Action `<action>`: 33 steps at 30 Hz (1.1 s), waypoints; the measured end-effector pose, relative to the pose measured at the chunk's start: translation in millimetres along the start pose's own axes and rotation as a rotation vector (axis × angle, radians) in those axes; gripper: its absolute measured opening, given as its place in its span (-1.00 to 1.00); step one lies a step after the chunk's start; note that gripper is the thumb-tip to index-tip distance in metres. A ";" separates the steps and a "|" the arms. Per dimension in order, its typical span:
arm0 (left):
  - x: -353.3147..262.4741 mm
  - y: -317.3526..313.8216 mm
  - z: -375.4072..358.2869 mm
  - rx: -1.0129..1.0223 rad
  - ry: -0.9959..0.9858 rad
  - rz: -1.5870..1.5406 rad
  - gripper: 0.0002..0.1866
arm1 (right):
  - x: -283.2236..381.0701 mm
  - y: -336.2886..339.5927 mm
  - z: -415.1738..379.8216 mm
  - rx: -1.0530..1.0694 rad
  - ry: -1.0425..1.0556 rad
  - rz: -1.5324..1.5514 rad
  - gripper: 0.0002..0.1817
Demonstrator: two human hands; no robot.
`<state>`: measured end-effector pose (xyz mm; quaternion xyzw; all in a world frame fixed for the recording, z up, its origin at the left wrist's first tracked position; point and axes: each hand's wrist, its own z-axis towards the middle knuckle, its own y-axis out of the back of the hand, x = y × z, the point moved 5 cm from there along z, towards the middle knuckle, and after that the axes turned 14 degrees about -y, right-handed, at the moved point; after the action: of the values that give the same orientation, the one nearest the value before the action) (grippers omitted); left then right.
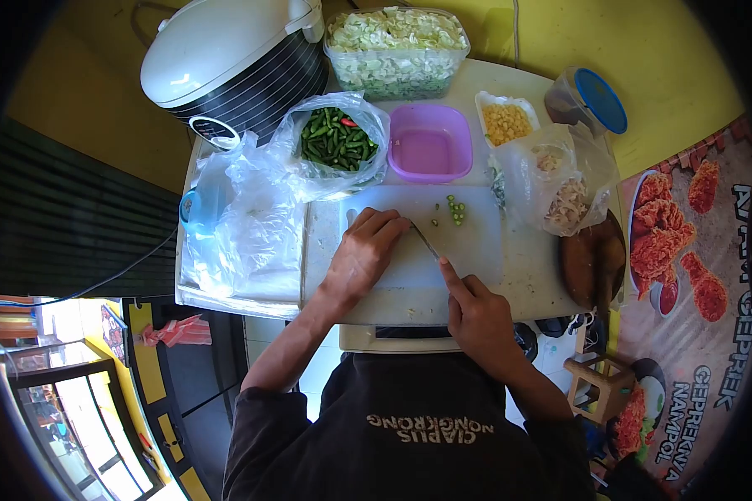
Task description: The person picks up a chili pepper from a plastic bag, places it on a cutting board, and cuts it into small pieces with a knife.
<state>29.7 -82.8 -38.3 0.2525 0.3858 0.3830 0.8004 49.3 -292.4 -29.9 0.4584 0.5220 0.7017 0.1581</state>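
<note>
A white cutting board lies flat near the table's front edge. My right hand is closed around the handle of a knife, with the index finger stretched along it. The blade points up and left, its tip beside the fingertips of my left hand. That left hand rests on the board with its fingers bent together; whatever they pinch is hidden beneath them. Cut green chili pieces lie on the board, with a few bits apart from the pile.
Behind the board stand a plastic bag of green chilies, a purple tub and a container of chopped cabbage. A rice cooker is at back left, plastic bags below it. Corn and a bag sit right.
</note>
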 end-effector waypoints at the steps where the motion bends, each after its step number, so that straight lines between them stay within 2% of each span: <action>1: -0.1 0.3 0.0 0.000 -0.003 -0.007 -0.75 | -0.4 0.8 0.3 0.002 -0.003 0.002 -0.30; 10: 0.2 0.9 0.7 0.004 0.003 -0.038 -0.77 | -20.8 11.5 14.4 -0.092 -0.103 0.011 -0.36; 16: 0.2 0.3 1.7 0.021 0.016 -0.047 -0.77 | -4.0 13.4 1.7 -0.059 -0.025 0.114 -0.32; 28: 0.2 -1.6 2.4 0.040 0.012 -0.010 -0.79 | -5.0 1.0 -3.0 -0.004 -0.001 0.114 -0.31; 33: -0.8 -1.1 2.5 0.039 -0.007 0.000 -0.77 | 6.9 -9.5 15.3 -0.067 0.023 0.029 -0.27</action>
<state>31.8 -84.4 -37.3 0.2693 0.3903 0.3748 0.7967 55.5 -274.7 -34.4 0.4521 0.4932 0.7264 0.1571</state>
